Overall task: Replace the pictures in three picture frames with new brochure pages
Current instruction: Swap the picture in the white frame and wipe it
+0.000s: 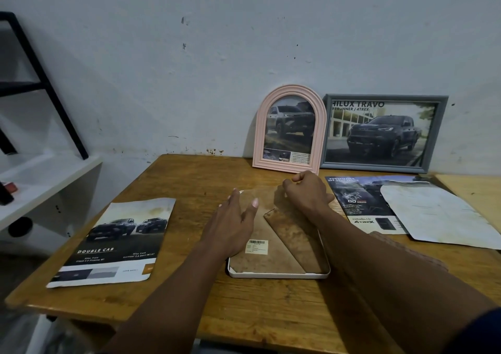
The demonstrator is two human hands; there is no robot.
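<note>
1. On wooden table (pixel 189 180), centre: white frame (pixel 279 273) lying face-down, brown backing up.
2. Left hand (pixel 233 223) flat on backing, fingers spread.
3. Right hand (pixel 306 191) curled at top edge; pinch unclear.
4. Brochure page (pixel 116 242) lying left.

- Bare table (pixel 189 180) lies open left of the face-down white frame (pixel 279 274), between it and the "Double Cab" brochure page (pixel 113 242).
- Behind it, the pink arched frame (pixel 289 129) and grey frame (pixel 383 134) lean against the wall, blocking reach.
- Loose pages (pixel 439 215) crowd the right side.
- The front edge is clear.
</note>
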